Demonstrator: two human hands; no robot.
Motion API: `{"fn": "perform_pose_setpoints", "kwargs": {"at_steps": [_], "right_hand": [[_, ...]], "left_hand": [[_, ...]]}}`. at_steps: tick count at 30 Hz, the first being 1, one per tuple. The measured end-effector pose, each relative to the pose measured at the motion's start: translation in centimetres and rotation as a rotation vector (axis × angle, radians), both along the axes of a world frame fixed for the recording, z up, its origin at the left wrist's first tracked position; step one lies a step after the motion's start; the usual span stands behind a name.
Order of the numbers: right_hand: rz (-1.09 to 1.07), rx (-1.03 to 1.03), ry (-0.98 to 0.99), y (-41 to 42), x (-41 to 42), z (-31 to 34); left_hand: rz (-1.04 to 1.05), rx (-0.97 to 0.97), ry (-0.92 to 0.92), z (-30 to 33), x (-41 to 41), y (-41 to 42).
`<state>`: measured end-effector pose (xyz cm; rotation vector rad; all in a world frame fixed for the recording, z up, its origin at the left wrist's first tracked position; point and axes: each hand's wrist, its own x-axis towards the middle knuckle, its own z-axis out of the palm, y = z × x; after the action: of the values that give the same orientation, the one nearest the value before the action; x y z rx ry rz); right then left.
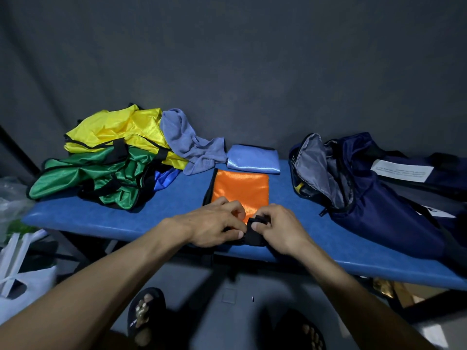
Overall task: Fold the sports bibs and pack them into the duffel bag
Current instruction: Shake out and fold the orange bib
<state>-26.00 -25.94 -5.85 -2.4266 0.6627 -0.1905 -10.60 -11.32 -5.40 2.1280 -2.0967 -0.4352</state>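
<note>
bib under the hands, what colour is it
Orange with black trim: the bib shows best in the head view, the only one here.

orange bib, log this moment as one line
step: folding | orange bib: flat on bench, part folded | left hand, right hand: pinching its black strap | duffel bag: open, right
</note>
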Motion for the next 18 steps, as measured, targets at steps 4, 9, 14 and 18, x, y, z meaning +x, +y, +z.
{"fn": "perform_pose_setpoints", "kwargs": {"at_steps": [4, 9, 14, 18], "right_hand": [[-0.066, -0.149, 0.042, 0.0, 0.6, -0.1], [0.077, -0.228, 0.068, 0.2, 0.9, -0.1], [0.175, -0.279, 0.062, 0.3, 0.9, -0.5], [0.296, -0.463, 0.084, 0.5, 0.4, -0.5]], "left_hand": [[0.019, -0.060, -0.010, -0.7, -0.1, 0.3], [0.055, -0.222, 0.069, -0.5, 0.1, 1.2], [0.499, -0.478, 0.105, 1.9, 2.4, 5.2], [0.533, 0.012, 0.179, 2.4, 1.4, 8.2]]}}
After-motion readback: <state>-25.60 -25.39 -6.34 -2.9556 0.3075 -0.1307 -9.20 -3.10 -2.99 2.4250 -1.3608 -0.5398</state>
